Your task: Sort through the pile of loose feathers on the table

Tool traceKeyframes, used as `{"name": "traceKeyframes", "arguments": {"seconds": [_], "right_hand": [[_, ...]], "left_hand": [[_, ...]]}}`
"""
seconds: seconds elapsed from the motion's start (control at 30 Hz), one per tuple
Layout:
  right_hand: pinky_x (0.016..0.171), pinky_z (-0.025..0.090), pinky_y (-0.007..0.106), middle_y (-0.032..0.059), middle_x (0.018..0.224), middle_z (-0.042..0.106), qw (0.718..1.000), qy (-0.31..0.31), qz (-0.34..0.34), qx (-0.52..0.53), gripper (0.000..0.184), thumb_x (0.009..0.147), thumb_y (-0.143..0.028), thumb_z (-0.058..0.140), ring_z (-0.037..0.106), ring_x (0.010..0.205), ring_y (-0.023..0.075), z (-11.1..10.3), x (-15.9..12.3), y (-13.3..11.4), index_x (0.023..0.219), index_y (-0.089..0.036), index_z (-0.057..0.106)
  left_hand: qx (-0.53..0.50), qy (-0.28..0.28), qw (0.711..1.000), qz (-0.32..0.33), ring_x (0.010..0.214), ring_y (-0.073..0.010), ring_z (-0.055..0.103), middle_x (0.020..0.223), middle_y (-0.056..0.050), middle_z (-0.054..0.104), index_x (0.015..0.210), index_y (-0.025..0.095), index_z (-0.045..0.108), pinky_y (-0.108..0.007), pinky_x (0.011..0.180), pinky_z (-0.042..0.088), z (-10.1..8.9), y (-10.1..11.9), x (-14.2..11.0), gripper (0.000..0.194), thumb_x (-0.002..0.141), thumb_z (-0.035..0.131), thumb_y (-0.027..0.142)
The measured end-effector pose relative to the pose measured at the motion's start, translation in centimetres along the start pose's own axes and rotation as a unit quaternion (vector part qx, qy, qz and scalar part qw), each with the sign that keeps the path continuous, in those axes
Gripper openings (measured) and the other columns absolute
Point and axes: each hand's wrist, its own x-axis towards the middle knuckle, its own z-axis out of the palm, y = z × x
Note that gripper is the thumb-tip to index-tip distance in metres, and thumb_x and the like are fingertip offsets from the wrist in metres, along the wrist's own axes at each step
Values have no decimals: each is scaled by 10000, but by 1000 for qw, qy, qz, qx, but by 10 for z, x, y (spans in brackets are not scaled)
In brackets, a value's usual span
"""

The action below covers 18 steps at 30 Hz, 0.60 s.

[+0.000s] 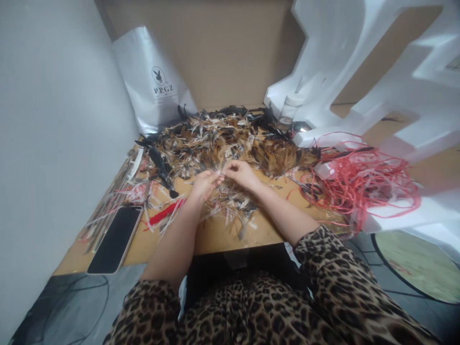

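My left hand [207, 183] and my right hand [241, 173] meet over the middle of the table, their fingertips almost touching. Both are closed in a pinch around something small and pale, too blurred to name. Just beyond them spreads a large heap of brown, black and whitish feathers [215, 136]. Under and in front of my hands lie loose grey and white feather scraps [235, 203]. A long black feather [160, 167] lies to the left of my left hand. Nearer my left forearm is a red strip [163, 214].
A phone [114, 239] lies at the table's front left beside thin sticks [108, 211]. Tangled red ribbon [370, 184] and scissors [312, 190] are at the right. Behind stand a white bag [149, 86], a clear jar [289, 111] and white foam pieces [330, 62]. A round stool [417, 261] is lower right.
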Motion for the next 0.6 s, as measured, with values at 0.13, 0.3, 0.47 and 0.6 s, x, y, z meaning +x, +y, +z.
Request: {"name": "traceKeyframes", "arguments": {"seconds": [0.13, 0.3, 0.47, 0.6], "right_hand": [[668, 398, 239, 2, 694, 598, 997, -11, 26, 66, 200, 610, -316, 657, 509, 643, 98, 0, 1, 0, 681, -140, 596], [608, 363, 216, -24, 626, 550, 989, 32, 77, 123, 234, 589, -329, 680, 451, 568, 68, 1, 1, -2, 664, -131, 581], [621, 361, 212, -24, 642, 555, 989, 19, 58, 133, 249, 596, -343, 681, 453, 582, 66, 2, 1, -4, 687, -128, 594], [611, 358, 214, -20, 637, 561, 989, 38, 69, 128, 244, 586, -338, 684, 451, 575, 69, 3, 1, 0, 666, -129, 588]], "left_hand": [[7, 8, 1000, 11, 554, -49, 565, 623, -34, 625, 640, 93, 575, -151, 549, 435, 1, 1, -1, 154, 627, 699, 183], [15, 15, 1000, 13, 554, -51, 563, 650, -40, 636, 653, 93, 580, -164, 557, 436, 1, 2, -1, 176, 611, 710, 202], [17, 19, 999, 23, 556, -58, 568, 649, -43, 638, 651, 94, 582, -173, 562, 438, 1, 1, -1, 185, 605, 713, 217], [26, 7, 999, 20, 548, -54, 560, 666, -51, 643, 662, 88, 602, -176, 561, 438, 1, 1, -1, 177, 614, 709, 221]]}}
